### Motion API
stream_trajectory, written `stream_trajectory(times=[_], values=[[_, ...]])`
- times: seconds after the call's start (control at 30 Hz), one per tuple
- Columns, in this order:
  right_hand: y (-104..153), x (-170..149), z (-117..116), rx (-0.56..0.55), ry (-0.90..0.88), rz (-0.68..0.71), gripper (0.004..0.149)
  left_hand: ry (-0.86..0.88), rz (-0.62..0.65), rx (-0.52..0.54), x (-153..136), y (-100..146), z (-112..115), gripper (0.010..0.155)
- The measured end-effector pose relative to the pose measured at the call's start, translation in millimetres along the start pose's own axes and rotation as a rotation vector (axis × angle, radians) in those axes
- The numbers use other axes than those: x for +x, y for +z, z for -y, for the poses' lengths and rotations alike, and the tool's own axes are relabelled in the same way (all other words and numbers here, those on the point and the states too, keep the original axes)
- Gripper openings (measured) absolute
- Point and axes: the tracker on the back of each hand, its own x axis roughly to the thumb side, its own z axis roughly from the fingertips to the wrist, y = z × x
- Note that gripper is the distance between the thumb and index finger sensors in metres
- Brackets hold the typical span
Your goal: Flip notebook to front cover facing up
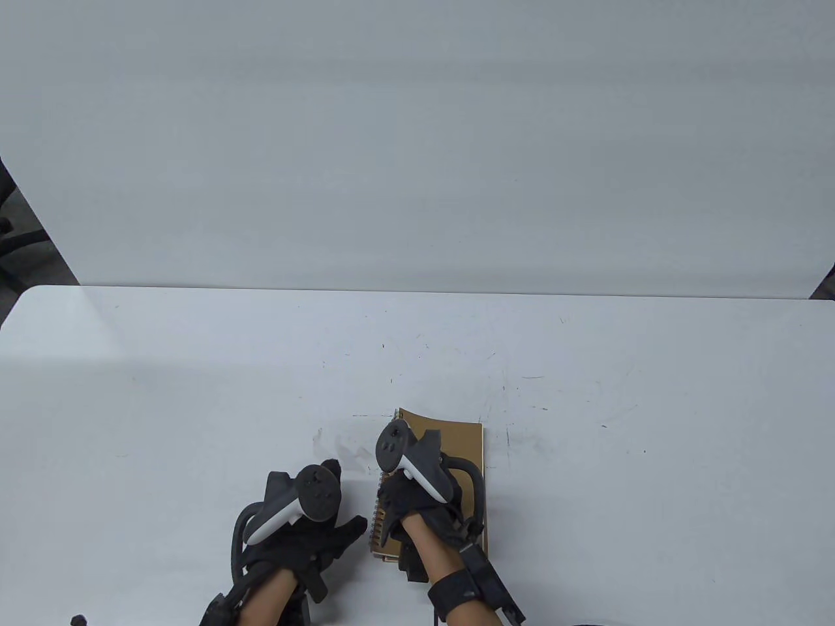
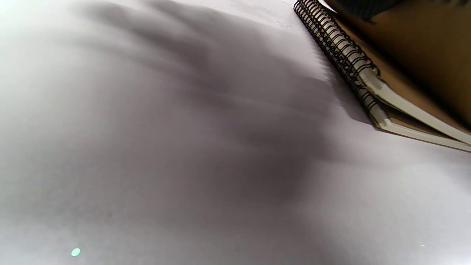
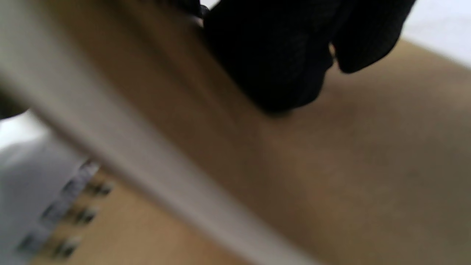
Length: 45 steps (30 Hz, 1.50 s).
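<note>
Under the right hand's black knit-cloth glove [image 1: 417,502] lay a brown matt card-covered notebook [image 1: 466,443] with black wire spiral [image 2: 331,40]; the white table [image 1: 196,404] looked smooth.

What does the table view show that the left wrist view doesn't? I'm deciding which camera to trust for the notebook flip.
Only the table view shows both gloved hands: the left hand on the table beside the notebook, the right hand on top of it, plus the notebook's whole brown outline. Only the left wrist view shows the wire spiral up close and the page stack parted into layers at the near corner, with a hand's shadow on the table. Both show the brown notebook lying on the white table.
</note>
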Motion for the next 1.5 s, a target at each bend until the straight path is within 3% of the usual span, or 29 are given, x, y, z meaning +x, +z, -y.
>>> stream_trajectory(times=[0.03, 0.23, 0.43, 0.67, 0.73, 0.87, 1.13, 1.5], values=[[-1.8, 3.3, -3.5, 0.087, -0.007, 0.025, 0.083, 0.001, -0.002, -0.002, -0.3, -0.3, 0.1, 0.095], [6.9, 1.2, -2.0, 0.047, 0.038, 0.041, 0.073, -0.007, -0.010, -0.016, -0.6, -2.9, 0.9, 0.095], [33.8, -24.3, 26.7, -0.115, 0.042, 0.155, 0.071, -0.030, 0.023, 0.019, -1.5, -2.1, -2.3, 0.094], [62.3, -101.5, 53.4, -0.307, 0.012, 0.236, 0.067, -0.035, 0.049, 0.026, -10.1, -3.2, -4.6, 0.092], [66.5, -121.7, 53.4, -0.363, 0.052, 0.240, 0.067, -0.045, 0.050, 0.028, -10.1, -3.7, -4.2, 0.092], [69.0, -159.8, 48.1, -0.376, 0.165, 0.270, 0.068, -0.063, 0.061, 0.056, -8.9, -3.3, -4.4, 0.092], [65.3, -215.8, 45.0, -0.394, 0.165, 0.308, 0.069, -0.074, 0.051, 0.078, -10.1, -3.2, -4.1, 0.091], [68.4, -241.3, 39.6, -0.462, 0.255, 0.343, 0.070, -0.087, 0.037, 0.044, -9.2, -7.8, 3.0, 0.091]])
